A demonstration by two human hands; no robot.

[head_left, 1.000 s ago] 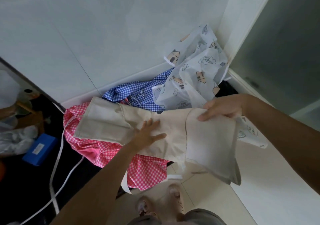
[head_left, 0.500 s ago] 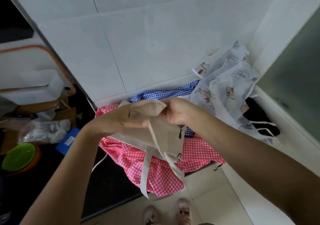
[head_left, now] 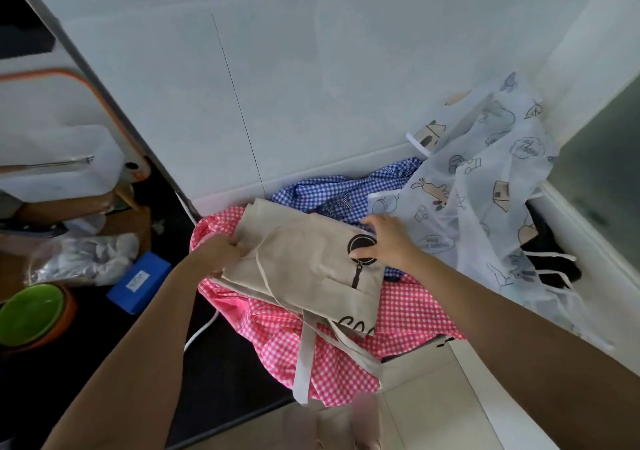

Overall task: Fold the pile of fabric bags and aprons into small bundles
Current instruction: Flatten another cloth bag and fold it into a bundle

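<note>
Hands moved apart since half second ago; beige bag [head_left: 304, 259], then bunched between them, now spread flatter at frame centre, atop pink checked fabric [head_left: 294, 338]. Left hand [head_left: 218, 254] pinches bag's left edge. Right hand [head_left: 388, 238] grips right edge, thumb on black print. Straps [head_left: 304, 356] dangle loose. Judgement: early stage, with bag only partly folded. Blue checked fabric [head_left: 332, 193] and printed white apron [head_left: 485, 179] still crumpled, unfolded.

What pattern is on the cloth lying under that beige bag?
Pink-and-white gingham checks cover the cloth beneath the beige bag; the head view shows it.
</note>
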